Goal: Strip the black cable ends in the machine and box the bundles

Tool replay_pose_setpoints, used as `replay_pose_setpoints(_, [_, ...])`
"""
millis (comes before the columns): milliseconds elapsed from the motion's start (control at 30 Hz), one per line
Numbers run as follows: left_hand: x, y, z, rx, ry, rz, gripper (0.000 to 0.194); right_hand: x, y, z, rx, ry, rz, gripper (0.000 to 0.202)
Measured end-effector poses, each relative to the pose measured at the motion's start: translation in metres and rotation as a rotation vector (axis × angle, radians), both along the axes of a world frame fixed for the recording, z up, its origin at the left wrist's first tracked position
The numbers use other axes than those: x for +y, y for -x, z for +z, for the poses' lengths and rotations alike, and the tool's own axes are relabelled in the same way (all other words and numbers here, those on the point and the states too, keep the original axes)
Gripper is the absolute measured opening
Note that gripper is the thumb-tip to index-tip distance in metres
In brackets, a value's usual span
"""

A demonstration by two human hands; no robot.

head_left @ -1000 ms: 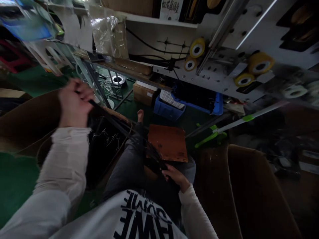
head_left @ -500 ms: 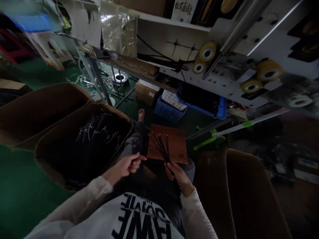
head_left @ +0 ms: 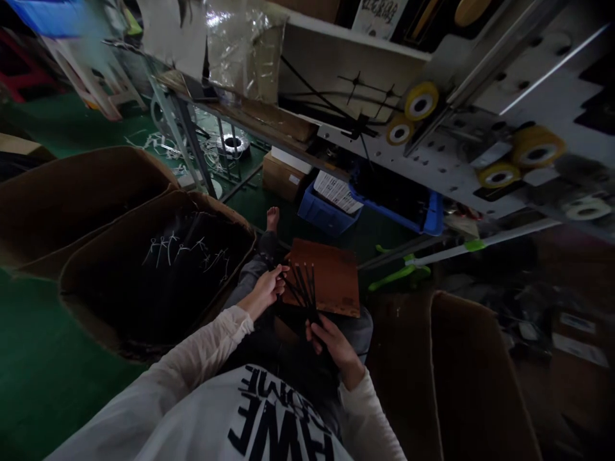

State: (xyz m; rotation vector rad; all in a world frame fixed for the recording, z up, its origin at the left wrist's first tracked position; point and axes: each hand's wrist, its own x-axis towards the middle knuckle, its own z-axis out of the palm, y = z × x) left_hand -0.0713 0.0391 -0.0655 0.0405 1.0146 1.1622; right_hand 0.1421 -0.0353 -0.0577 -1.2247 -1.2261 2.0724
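My right hand (head_left: 332,342) is closed around the lower part of several thin black strands (head_left: 304,291), which fan out upward and end in small pale tips. Whether they are cables or rods I cannot make out. The fingertips of my left hand (head_left: 266,289) pinch the upper end of the leftmost strand. Behind the fan, a reddish-brown board (head_left: 337,275) lies across my lap. Left of my leg, an open carton (head_left: 91,301) holds a dark mass with white twist ties (head_left: 172,244) on top.
On the right stands another open cardboard box (head_left: 435,358). Ahead is a machine panel with yellow rollers (head_left: 421,101), above a blue bin (head_left: 327,214) and a blue tray (head_left: 432,214). A light rail with a green clamp (head_left: 406,272) slants in from the right.
My left hand has moved up and right to the strand tips and closed on one. The fan in my right hand has shifted slightly left. The view has shifted a little.
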Motion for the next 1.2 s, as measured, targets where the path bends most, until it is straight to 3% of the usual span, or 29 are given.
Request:
replay_pose_setpoints(233, [-0.014, 0.003, 0.022, 0.159, -0.144, 0.101, 0.029, 0.005, 0.004, -0.003, -0.023, 0.077, -0.203, 0.044])
replay_pose_setpoints(367, [-0.028, 0.007, 0.044, 0.252, -0.348, 0.060, 0.031, 0.006, 0.005, -0.002, 0.012, 0.048, -0.253, 0.036])
replay_pose_setpoints(467, [-0.039, 0.013, 0.060, 0.138, -0.445, -0.029, 0.032, 0.008, 0.005, 0.000, 0.084, 0.007, -0.243, 0.028])
replay_pose_setpoints(633, [-0.052, 0.030, 0.085, -0.091, -0.421, -0.163, 0.031, 0.012, 0.000, 0.002, 0.124, 0.053, -0.271, 0.025])
replay_pose_setpoints(833, [-0.054, 0.068, 0.104, -0.262, -0.376, -0.125, 0.027, 0.020, -0.010, 0.007, 0.243, 0.105, -0.309, 0.024])
replay_pose_setpoints(1067, [-0.052, 0.079, 0.111, -0.201, -0.444, -0.084, 0.013, 0.025, -0.007, -0.001, 0.227, 0.107, -0.336, 0.023])
replay_pose_setpoints(1200, [-0.059, 0.111, 0.131, -0.083, -0.523, -0.075, 0.022, 0.029, -0.011, 0.000, 0.263, 0.097, -0.407, 0.021])
